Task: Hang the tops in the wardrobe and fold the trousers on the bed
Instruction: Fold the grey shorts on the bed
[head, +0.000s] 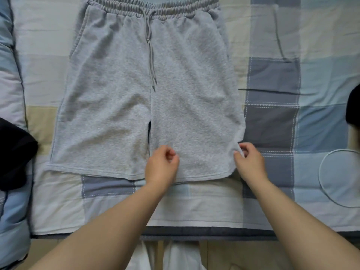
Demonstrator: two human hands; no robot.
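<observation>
Light grey sweat shorts (120,90) lie spread flat on the bed, elastic waistband and drawstring at the far end, leg hems toward me. My right hand (251,162) pinches the outer edge of the right leg near its hem. My left hand (162,166) hovers over the inner part of the same leg by the crotch gap, its fingers curled; no cloth shows between them.
A patchwork quilt (272,117) in blue, grey and cream covers the bed. Dark garments lie at the left edge (13,152) and at the right edge (353,108). A white cable loop (323,184) rests on the quilt at right. The bed's near edge (194,232) runs below my forearms.
</observation>
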